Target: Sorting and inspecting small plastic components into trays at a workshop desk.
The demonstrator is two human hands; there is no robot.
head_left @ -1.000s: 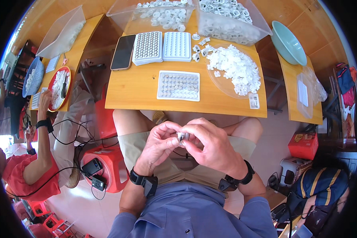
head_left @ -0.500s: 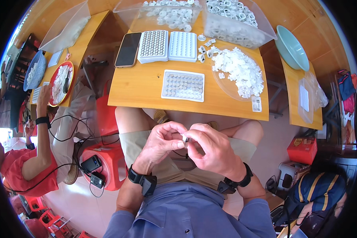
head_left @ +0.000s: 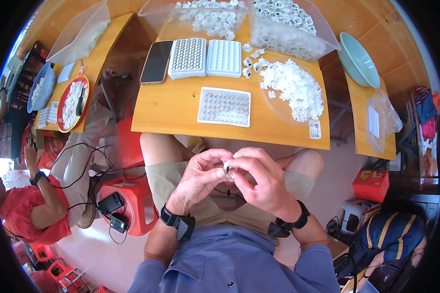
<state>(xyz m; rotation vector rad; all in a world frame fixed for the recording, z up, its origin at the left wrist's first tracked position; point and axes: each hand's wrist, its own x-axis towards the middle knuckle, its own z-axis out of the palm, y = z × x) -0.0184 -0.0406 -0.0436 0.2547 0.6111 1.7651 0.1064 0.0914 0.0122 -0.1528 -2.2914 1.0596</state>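
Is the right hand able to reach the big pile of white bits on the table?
Probably yes. The right hand is over the lap, pinching a small white piece together with the left hand. The pile of white bits lies just ahead on the table, with nothing between. It would have to let go first.

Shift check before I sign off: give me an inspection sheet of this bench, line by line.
Surface: orange wooden table, part bare at the near left.
Job's things: a small white part pinched between both hands over the lap; a filled white tray near the table edge; two more trays behind it.
Clutter: a pile of white parts, a dark phone, clear bags of rings, a green bowl on the side table.
Grippers: left hand and right hand both closed on the part; a dark band on each wrist.
Cables: black cables run to black boxes on a red stool.
Surroundings: another person in red at the left; a red plate of white parts on their table.
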